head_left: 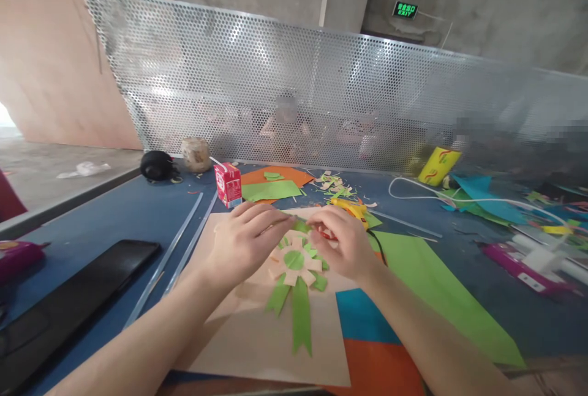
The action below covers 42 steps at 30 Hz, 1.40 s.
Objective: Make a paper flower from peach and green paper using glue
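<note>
A rosette [298, 261] lies on a beige sheet [257, 335], made of beige and green pieces round a green centre disc, with two notched green tails below. At its top edge both hands meet over a small green piece [301, 225]. My left hand [250, 237] has its fingers pressed together, the tips on that piece's left side. My right hand [342, 240] is curled, its fingertips pinched at the right side of the same piece. Something red shows under the right fingers, mostly hidden. Behind the right hand lies a yellow tool [351, 207], perhaps a glue gun, with a black cord.
Green [441, 280], blue [365, 316] and orange [381, 365] sheets lie at the right. Left are clear sticks [179, 243], a black phone [78, 310] and a red drink carton [228, 185]. Scraps [333, 183] lie behind; a perforated metal screen [275, 78] bounds the table.
</note>
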### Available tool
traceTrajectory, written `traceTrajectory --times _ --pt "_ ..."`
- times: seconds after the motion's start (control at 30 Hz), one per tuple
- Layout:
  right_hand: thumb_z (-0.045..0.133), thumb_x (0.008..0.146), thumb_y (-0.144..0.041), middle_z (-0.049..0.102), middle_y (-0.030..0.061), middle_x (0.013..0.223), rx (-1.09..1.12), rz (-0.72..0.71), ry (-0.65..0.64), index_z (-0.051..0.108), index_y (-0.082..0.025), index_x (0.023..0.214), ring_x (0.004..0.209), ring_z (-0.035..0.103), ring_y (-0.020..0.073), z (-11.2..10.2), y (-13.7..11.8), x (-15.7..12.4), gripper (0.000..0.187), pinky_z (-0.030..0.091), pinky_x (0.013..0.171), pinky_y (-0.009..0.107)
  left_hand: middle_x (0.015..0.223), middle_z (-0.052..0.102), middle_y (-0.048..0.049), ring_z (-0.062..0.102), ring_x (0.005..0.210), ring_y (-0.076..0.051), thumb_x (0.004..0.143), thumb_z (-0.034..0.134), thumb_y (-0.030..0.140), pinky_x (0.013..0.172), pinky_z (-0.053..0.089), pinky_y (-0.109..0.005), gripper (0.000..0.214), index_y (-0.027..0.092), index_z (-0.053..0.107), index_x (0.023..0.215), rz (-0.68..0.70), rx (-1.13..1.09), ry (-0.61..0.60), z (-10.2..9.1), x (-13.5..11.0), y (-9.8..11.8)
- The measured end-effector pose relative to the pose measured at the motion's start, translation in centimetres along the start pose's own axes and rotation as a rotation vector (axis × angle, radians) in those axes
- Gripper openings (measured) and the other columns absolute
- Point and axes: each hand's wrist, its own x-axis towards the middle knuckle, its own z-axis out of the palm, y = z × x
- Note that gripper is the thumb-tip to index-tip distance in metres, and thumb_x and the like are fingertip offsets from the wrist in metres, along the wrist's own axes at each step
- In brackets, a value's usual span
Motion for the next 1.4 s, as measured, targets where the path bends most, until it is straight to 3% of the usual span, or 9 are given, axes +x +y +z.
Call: traceTrajectory --times 0.13,0.37,0.67,0.87,1.2,1.4 --pt "0.038 0.082 -0.028 0.043 -0.0012 0.063 0.130 0.173 -0.003 0.041 -0.018 0.064 0.058 0.042 0.0091 0.1 -0.1 0.0 0.021 0.033 0.055 0.022 0.086 0.066 0.0003 0.058 0.078 -0.016 0.068 0.060 0.010 0.065 0.043 -0.029 0.022 0.020 0.059 0.088 0.088 0.098 0.096 -0.7 0.4 0.2" --pt "0.042 0.081 -0.027 0.032 -0.0045 0.055 0.249 0.159 -0.116 0.031 -0.019 0.058 0.051 0.032 0.0076 1.1 -0.6 0.0 0.026 0.026 0.049 0.021 0.079 0.064 -0.0007 0.056 0.069 -0.014 0.070 0.058 0.011 0.060 0.042 -0.028 0.025 0.020 0.059 0.093 0.049 0.122 0.041 -0.7 0.6 0.8" --pt "0.036 0.084 -0.027 0.036 -0.0034 0.060 0.442 0.239 -0.211 0.037 -0.018 0.062 0.055 0.036 0.0080 1.1 -0.9 0.0 0.023 0.028 0.051 0.021 0.066 0.062 0.0002 0.057 0.063 -0.013 0.072 0.056 0.012 0.056 0.042 -0.027 0.016 0.018 0.061 0.086 0.068 0.164 0.023 -0.8 1.1 1.3" --pt "0.034 0.085 -0.029 0.033 -0.0057 0.053 0.782 0.415 -0.302 0.038 -0.019 0.065 0.045 0.031 0.0059 1.6 -0.8 0.0 0.022 0.026 0.044 0.020 0.064 0.062 0.0005 0.057 0.061 -0.012 0.073 0.055 0.014 0.056 0.044 -0.026 0.013 0.017 0.061 0.084 0.065 0.190 0.016 -0.8 1.1 1.4" --pt "0.042 0.080 -0.032 0.034 -0.0071 0.049 1.031 0.597 -0.302 0.042 -0.018 0.064 0.038 0.033 0.0042 2.0 -0.7 0.1 0.021 0.028 0.036 0.017 0.055 0.058 0.0013 0.056 0.055 -0.012 0.075 0.051 0.011 0.050 0.040 -0.026 0.010 0.015 0.060 0.076 0.125 0.252 -0.013 -0.8 1.5 1.6" --pt "0.044 0.078 -0.036 0.038 -0.0070 0.053 1.060 0.671 -0.285 0.042 -0.018 0.066 0.038 0.036 0.0038 2.4 -0.6 0.1 0.022 0.031 0.034 0.016 0.053 0.056 0.0014 0.054 0.053 -0.011 0.077 0.048 0.010 0.049 0.039 -0.026 0.015 0.015 0.060 0.084 0.153 0.300 -0.018 -0.9 1.7 1.7"
